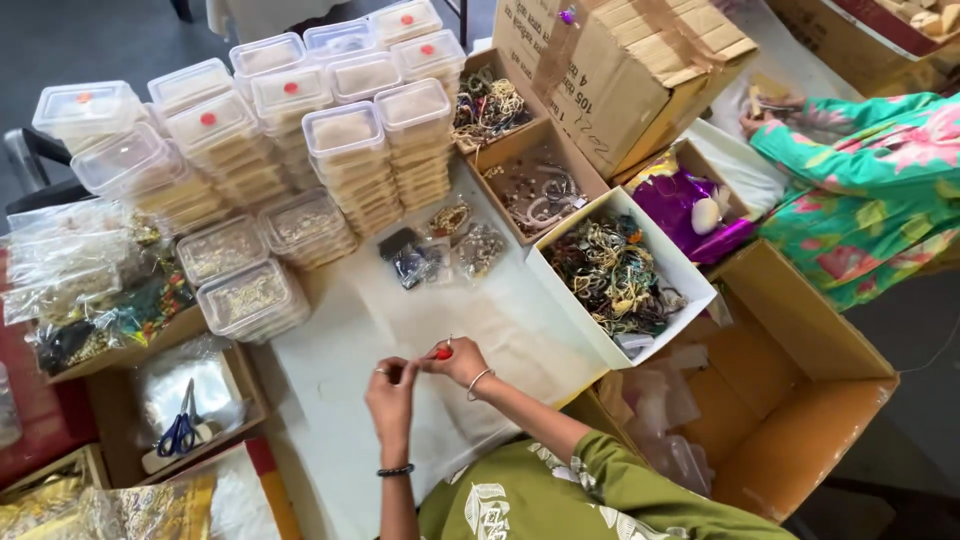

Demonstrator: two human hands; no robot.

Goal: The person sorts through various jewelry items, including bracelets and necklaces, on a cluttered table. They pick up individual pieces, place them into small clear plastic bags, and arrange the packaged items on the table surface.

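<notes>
Both hands meet over the white sheet on the table (330, 360), low centre of frame. Right hand (455, 358) pinches a small red-handled tool (443, 351), fingers closed on it, tip pointing up; silver bangle on that wrist. Left hand (392, 385) is just beside it, fingertips pinched together on something too small to identify; ring on one finger, dark bead bracelet on the wrist. The two hands are near touching at the fingertips. Just above them on the sheet: three small clear bags (440, 245) of beads and findings. Behind those, stacks of lidded clear plastic boxes (345, 150), some with red dots on the lids. Right of the hands, an open white box (690, 275) full of tangled chains and cords; two brown trays of similar jewellery pieces (535, 185) further back. Left, blue-handled scissors (182, 425) lie in a cardboard tray, well apart from the hands. Large open cardboard carton (800, 400) to the lower right. A second person in a green floral sleeve (860, 190) works at the upper right, separate from the wearer's hands.
</notes>
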